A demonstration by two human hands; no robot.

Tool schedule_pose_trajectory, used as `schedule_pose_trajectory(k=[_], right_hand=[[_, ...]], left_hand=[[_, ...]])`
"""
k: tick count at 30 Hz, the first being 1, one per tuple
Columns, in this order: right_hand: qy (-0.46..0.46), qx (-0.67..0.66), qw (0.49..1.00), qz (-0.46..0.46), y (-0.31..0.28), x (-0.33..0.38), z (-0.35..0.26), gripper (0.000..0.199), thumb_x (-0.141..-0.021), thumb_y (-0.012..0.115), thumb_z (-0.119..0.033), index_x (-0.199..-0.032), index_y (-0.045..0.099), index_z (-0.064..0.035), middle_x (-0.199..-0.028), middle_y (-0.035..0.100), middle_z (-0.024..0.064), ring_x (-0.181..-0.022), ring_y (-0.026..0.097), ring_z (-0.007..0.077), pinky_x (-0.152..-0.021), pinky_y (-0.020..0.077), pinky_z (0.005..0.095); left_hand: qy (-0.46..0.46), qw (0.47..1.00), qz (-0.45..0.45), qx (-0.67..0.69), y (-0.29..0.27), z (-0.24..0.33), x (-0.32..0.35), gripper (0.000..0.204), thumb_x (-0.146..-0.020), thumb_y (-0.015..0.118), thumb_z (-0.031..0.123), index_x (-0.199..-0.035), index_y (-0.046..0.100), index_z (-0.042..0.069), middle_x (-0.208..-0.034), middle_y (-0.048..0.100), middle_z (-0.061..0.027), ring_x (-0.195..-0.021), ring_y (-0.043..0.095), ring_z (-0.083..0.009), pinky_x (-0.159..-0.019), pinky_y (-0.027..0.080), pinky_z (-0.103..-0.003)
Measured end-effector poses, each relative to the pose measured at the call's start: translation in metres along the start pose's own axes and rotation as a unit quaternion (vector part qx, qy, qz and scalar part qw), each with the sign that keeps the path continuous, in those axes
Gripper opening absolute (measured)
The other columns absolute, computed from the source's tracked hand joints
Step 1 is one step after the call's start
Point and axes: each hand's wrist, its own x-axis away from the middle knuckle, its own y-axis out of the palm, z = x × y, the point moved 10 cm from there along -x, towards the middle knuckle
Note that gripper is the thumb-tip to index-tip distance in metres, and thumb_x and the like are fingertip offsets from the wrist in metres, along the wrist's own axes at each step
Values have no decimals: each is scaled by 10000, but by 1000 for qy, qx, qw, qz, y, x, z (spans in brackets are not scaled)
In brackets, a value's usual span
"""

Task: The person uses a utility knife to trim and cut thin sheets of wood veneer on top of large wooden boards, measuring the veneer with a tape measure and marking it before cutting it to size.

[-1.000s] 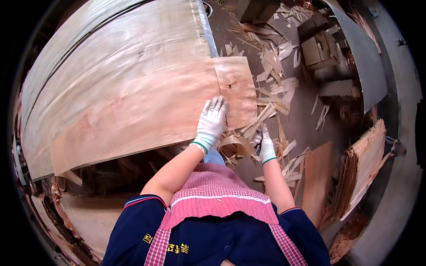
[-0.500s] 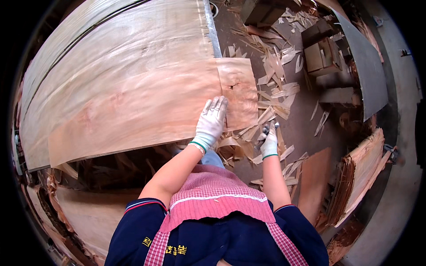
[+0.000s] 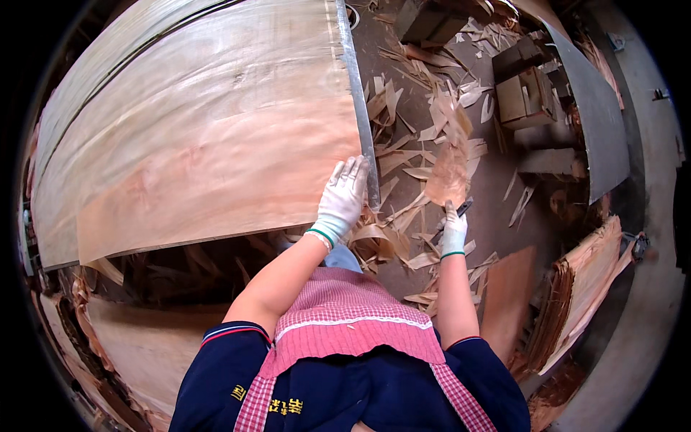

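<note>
The right hand (image 3: 453, 232), in a white glove with a green cuff edge, is closed around a dark tool (image 3: 465, 207) whose shape is mostly hidden. The lower end of a ragged wood scrap (image 3: 448, 173) meets its fingertips; whether they pinch it cannot be told. The scrap stands out over the floor, apart from the table. The left hand (image 3: 341, 194), gloved alike, lies flat with its fingers straight and together, gripping nothing, on the near right corner of a thin wood sheet (image 3: 230, 169).

Beyond the hands, a brown box (image 3: 524, 101) stands to the right, a pale flat piece showing at its top; the rest of its contents is too dim to make out. A darker block (image 3: 428, 21) stands farther off.

The sheet lies on top of paler sheets (image 3: 237, 54) on the table, which has a grey metal strip (image 3: 363, 108) along its right edge. Curled wood strips (image 3: 403, 155) litter the brown floor (image 3: 497, 173). A grey panel (image 3: 597, 122) stands at the right, with a bundle of wood sheets (image 3: 579, 295) and a reddish board (image 3: 507, 288) nearer the person.
</note>
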Motion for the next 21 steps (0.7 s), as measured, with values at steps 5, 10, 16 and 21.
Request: schedule_pose_trajectory(k=[5,10,16,21], right_hand=[[-24,-45,999,8,36,29,-48,345,-925,606,-303,-1138,459,-74,-714,535,7,-415,372,62,-374,309,219],[-161,-11,982,-101,112,78,-75,231,-956,560,-254,-1067,470,-74,-762,556,3,-484,391,40,-411,317,209],[-223,200,932,-203,145,114,-92,253,-872,675,-222,-943,571,-3,-817,582,35,-720,515,146,-666,454,291],[-224,294,919,-133,142,133,-27,311,-815,716,-207,-964,552,12,-780,598,88,-698,537,198,-682,465,339]], left_hand=[[-3,1000,4,4,3,-6,5,607,-865,478,101,-1426,270,-2,-1448,377,-183,-1350,359,-302,-1155,210,-405],[-4,999,-4,46,-9,-4,-1,591,-838,492,64,-1410,343,47,-1412,423,-182,-1313,408,-303,-1138,256,-397],[-19,994,70,80,-36,-43,2,521,-847,481,40,-1364,424,61,-1382,466,-140,-1274,446,-289,-1095,333,-382],[-44,995,51,-79,-40,-66,33,403,-861,490,94,-1264,507,90,-1359,488,-118,-1271,454,-256,-1094,326,-401]])
